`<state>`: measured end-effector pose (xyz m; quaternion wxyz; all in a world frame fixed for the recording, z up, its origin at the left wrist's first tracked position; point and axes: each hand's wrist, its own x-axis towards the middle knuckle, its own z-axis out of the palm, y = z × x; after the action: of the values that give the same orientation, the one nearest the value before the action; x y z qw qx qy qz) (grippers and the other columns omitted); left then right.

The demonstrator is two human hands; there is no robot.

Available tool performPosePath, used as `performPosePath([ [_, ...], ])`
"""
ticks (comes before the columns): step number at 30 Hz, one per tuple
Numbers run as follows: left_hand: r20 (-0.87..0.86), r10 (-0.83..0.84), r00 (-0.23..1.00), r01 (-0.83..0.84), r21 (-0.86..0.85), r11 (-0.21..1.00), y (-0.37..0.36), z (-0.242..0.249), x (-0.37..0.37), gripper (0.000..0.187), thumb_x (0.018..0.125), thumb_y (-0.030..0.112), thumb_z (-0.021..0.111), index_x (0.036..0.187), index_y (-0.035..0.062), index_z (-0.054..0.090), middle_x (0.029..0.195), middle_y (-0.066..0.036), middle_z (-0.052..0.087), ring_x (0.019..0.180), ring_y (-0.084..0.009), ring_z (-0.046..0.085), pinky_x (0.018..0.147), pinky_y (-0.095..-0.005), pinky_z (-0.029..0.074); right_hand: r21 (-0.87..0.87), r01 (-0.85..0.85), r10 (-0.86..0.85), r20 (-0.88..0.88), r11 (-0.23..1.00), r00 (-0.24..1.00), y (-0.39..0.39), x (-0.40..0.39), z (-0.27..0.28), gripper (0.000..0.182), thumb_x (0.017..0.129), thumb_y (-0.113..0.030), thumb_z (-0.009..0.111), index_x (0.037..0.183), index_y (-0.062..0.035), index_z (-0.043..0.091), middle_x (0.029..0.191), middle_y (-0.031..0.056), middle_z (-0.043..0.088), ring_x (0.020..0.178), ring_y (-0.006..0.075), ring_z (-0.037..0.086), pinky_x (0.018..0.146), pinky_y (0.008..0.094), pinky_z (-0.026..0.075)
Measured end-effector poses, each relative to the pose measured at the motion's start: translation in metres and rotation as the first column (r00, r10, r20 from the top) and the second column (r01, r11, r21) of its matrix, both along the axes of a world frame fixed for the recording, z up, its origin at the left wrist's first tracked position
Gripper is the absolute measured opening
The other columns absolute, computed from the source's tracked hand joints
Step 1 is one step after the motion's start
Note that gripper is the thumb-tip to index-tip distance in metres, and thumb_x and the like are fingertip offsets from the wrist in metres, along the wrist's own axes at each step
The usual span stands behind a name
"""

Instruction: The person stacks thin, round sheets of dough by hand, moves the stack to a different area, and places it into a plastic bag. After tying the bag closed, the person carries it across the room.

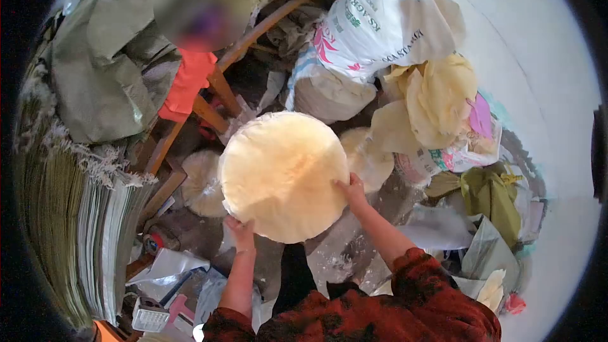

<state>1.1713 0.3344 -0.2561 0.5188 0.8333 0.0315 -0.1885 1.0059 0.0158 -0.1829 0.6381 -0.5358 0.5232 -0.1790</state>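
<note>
A large round cream-coloured pad [285, 164] with a slightly ragged edge is in front of me at the middle of the view. My left hand [240, 233] grips its lower left edge, fingers closed and partly hidden beneath it. On the lower right edge, my right hand [352, 191] has its thumb on top and the other fingers tucked under. Behind the pad, two similar pale round pieces show, one at the left [201, 183] and another at the right [373, 159].
Stacked folded fabric [88, 240] fills the left side. A wooden frame [218, 85] stands beyond the pad, near an orange-red cloth [189, 85]. Printed white sacks [373, 19] and pale yellow sheets [437, 98] pile up against the white wall [525, 57]. A lamp [150, 316] sits lower left.
</note>
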Motion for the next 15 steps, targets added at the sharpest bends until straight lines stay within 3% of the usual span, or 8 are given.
performPosePath([
  [1, 0.478, -0.188, 0.858, -0.03, 0.412, 0.911, -0.003, 0.013, 0.005, 0.067, 0.08, 0.019, 0.062, 0.132, 0.0005, 0.026, 0.124, -0.02, 0.043, 0.118, -0.0335, 0.039, 0.097, -0.044, 0.035, -0.133, 0.097, -0.109, -0.082, 0.986, 0.991, 0.007, -0.004, -0.001, 0.035, 0.076, -0.015, 0.067, 0.103, 0.0004, 0.052, 0.093, 0.0098, 0.061, 0.082, 0.02, 0.058, 0.076, 0.0328, 0.047],
  [3, 0.339, -0.161, 0.927, 0.024, 0.375, 0.927, -0.015, 0.093, 0.029, 0.078, 0.082, 0.036, 0.06, 0.136, -0.003, 0.018, 0.136, -0.025, 0.028, 0.127, -0.0387, 0.024, 0.104, -0.0465, 0.022, -0.148, 0.339, -0.343, 0.005, 0.929, 0.94, 0.027, -0.023, -0.001, 0.036, 0.079, -0.021, 0.064, 0.104, 0.0004, 0.05, 0.094, 0.0099, 0.058, 0.084, 0.0202, 0.056, 0.077, 0.0337, 0.045],
  [4, 0.341, -0.103, 0.934, 0.052, 0.156, 0.986, -0.026, 0.105, 0.045, 0.08, 0.081, 0.039, 0.059, 0.136, -0.0025, 0.018, 0.138, -0.025, 0.021, 0.128, -0.0402, 0.021, 0.104, -0.0467, 0.022, -0.165, 0.542, -0.533, 0.099, 0.824, 0.84, 0.041, -0.037, 0.001, 0.038, 0.082, -0.027, 0.06, 0.106, 0.0003, 0.048, 0.095, 0.01, 0.055, 0.086, 0.0204, 0.054, 0.077, 0.0347, 0.044],
  [5, 0.319, -0.042, 0.947, 0.069, -0.072, 0.995, -0.032, 0.108, 0.058, 0.082, 0.081, 0.043, 0.058, 0.136, -0.002, 0.017, 0.141, -0.026, 0.015, 0.129, -0.0418, 0.018, 0.104, -0.0469, 0.021, -0.019, 0.457, -0.456, -0.092, 0.889, 0.885, 0.058, -0.047, 0.012, 0.045, 0.084, -0.033, 0.056, 0.112, 0.0007, 0.044, 0.102, 0.0115, 0.052, 0.093, 0.0216, 0.052, 0.082, 0.0351, 0.042],
  [9, 0.36, -0.312, 0.879, 0.252, 0.204, 0.946, -0.065, 0.094, 0.069, 0.084, 0.08, 0.044, 0.059, 0.137, -0.0009, 0.016, 0.143, -0.024, 0.01, 0.13, -0.0403, 0.015, 0.104, -0.0486, 0.018, 0.29, 0.442, -0.461, -0.001, 0.849, 0.887, 0.101, -0.009, -0.014, 0.075, 0.083, -0.049, 0.051, 0.131, 0.0028, 0.028, 0.129, 0.0182, 0.037, 0.119, 0.028, 0.037, 0.098, 0.0343, 0.031],
  [11, 0.472, -0.716, 0.515, 0.291, 0.689, 0.664, -0.087, 0.13, 0.023, 0.084, 0.078, 0.044, 0.059, 0.138, 0.0027, 0.018, 0.143, -0.021, 0.014, 0.132, -0.0385, 0.012, 0.106, -0.0503, 0.012, 0.257, 0.582, -0.572, -0.121, 0.772, 0.811, 0.097, 0.01, 0.011, 0.082, 0.081, -0.052, 0.053, 0.134, 0.0042, 0.024, 0.134, 0.0202, 0.033, 0.124, 0.0306, 0.032, 0.102, 0.0347, 0.026],
  [13, 0.356, -0.858, 0.37, 0.65, 0.561, 0.513, -0.097, 0.124, -0.022, 0.083, 0.076, 0.044, 0.059, 0.139, 0.0068, 0.021, 0.144, -0.018, 0.015, 0.134, -0.0362, 0.008, 0.106, -0.0524, 0.005, 0.182, 0.499, -0.452, -0.246, 0.847, 0.857, 0.094, 0.004, -0.011, 0.083, 0.082, -0.053, 0.05, 0.134, 0.0052, 0.024, 0.137, 0.0215, 0.029, 0.127, 0.0322, 0.029, 0.104, 0.0366, 0.023],
  [15, 0.215, -0.957, 0.197, 0.697, 0.655, 0.291, -0.108, 0.134, -0.063, 0.082, 0.078, 0.041, 0.06, 0.14, 0.0091, 0.017, 0.146, -0.017, 0.008, 0.136, -0.0332, 0.004, 0.105, -0.0531, -0.002, 0.095, 0.504, -0.467, -0.26, 0.859, 0.845, 0.09, -0.015, -0.002, 0.079, 0.081, -0.048, 0.054, 0.133, 0.0044, 0.026, 0.135, 0.0224, 0.031, 0.125, 0.0344, 0.031, 0.104, 0.0381, 0.025],
])
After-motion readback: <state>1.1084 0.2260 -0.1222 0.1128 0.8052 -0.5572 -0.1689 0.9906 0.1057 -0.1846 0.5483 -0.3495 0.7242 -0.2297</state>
